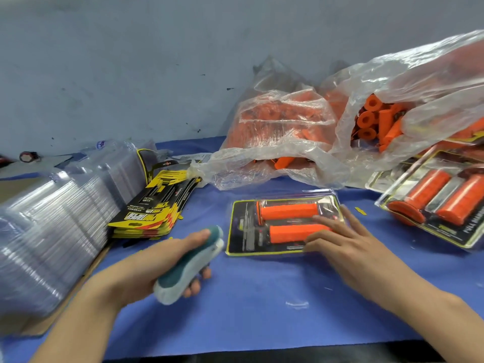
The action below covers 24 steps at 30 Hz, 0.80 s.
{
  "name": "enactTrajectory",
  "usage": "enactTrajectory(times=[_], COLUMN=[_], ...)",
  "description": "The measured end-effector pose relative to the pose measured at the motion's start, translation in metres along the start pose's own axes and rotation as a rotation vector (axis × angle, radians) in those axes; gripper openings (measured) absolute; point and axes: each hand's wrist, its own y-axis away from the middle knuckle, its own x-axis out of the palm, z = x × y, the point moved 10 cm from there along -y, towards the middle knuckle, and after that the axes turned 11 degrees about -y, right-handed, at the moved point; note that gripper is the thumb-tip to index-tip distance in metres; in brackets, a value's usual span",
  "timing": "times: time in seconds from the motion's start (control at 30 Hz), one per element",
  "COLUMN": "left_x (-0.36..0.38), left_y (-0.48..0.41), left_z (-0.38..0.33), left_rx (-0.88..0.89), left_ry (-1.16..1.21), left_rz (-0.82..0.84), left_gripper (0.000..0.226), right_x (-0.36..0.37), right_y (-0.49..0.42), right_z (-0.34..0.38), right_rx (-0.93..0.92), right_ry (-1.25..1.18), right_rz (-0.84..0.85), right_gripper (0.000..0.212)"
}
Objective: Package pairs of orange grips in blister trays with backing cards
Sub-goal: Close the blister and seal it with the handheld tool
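A blister pack (243, 226) with a black, yellow-edged backing card lies flat on the blue table cover, holding two orange grips (288, 210) side by side. My right hand (337, 239) rests on the pack's right end with straight, spread fingers pressing it down. My left hand (157, 260) grips a teal and grey stapler (188, 263) just left of the pack, its nose pointing toward the pack's left edge.
Stacks of clear blister trays (52, 218) fill the left side, with a pile of yellow-black backing cards (157, 205) beside them. Plastic bags of loose orange grips (301, 132) sit behind. Finished packs (440, 200) lie at the right.
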Motion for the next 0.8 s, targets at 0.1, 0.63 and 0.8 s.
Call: enactTrajectory(times=[0.1,0.63,0.8], left_x=[-0.042,-0.01,0.014], left_y=[0.008,-0.012,-0.013], left_z=[0.005,-0.035,-0.04], left_rx=[0.074,0.288,0.342], left_ry=[0.218,0.289,0.15], left_rz=[-0.218,-0.256,-0.102], left_gripper=[0.065,0.068,0.082], right_x=[-0.02,0.051,0.063], right_y=[0.018,0.027,0.003], right_z=[-0.043,-0.089,-0.084], right_rx=[0.176,1.127,1.015], right_ry=[0.06,-1.341,-1.289], right_rz=[-0.033,-0.309,0.037], right_gripper=[0.075,0.061,0.058])
